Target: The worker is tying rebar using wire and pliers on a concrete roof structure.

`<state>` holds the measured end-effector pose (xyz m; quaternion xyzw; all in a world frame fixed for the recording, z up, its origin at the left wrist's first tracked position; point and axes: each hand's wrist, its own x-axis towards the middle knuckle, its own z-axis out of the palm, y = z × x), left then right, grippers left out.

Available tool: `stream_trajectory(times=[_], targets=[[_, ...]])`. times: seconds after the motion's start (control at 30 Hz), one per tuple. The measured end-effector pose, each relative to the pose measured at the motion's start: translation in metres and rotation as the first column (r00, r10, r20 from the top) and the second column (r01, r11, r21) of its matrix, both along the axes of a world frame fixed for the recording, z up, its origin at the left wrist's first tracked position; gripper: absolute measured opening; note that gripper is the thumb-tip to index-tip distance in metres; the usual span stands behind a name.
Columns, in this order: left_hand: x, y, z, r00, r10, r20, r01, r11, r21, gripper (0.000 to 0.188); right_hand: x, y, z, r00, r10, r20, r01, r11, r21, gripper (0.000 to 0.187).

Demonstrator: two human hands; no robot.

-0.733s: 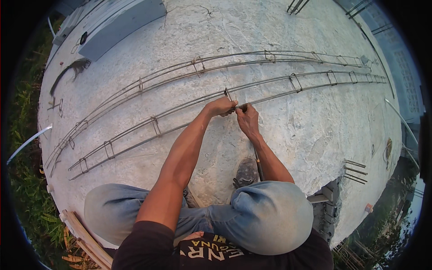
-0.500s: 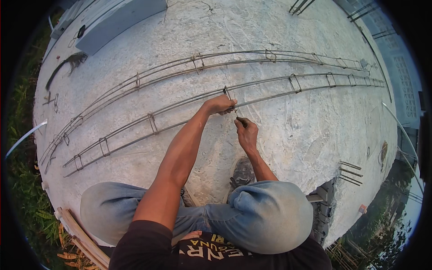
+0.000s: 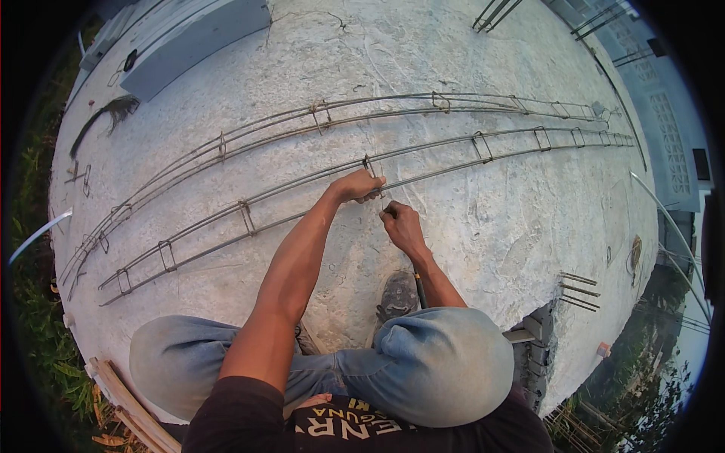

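On the concrete slab (image 3: pixel 483 226), the left hand (image 3: pixel 356 186) reaches forward, fist closed around the near rebar cage (image 3: pixel 423 162) at a stirrup (image 3: pixel 369 165). Just beside it, the right hand (image 3: pixel 400 225) grips a slim tool. Thin rusty-grey bars stretch both ways.

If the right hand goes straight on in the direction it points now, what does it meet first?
The right hand points up toward the near rebar cage. It would probably first meet that cage's bars, just beside the left hand; depth is unclear.
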<state>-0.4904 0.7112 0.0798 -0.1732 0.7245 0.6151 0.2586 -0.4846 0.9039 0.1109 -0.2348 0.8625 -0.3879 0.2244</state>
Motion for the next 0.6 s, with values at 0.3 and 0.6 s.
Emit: stream_trajectory(times=[0.3, 0.6], targets=[[0.042, 0.015, 0.008, 0.948, 0.123, -0.292, -0.3, 0.648, -0.7, 0.055, 0.036, 0.096, -0.016, 0.98, -0.197, 0.034, 0.179, 0.94, 0.29, 0.054], [0.085, 0.105, -0.001, 0.567, 0.821, 0.061, -0.815, 0.571, -0.098, 0.044, 0.081, 0.111, -0.029, 0.986, -0.094, 0.14, 0.016, 0.879, 0.476, 0.051]])
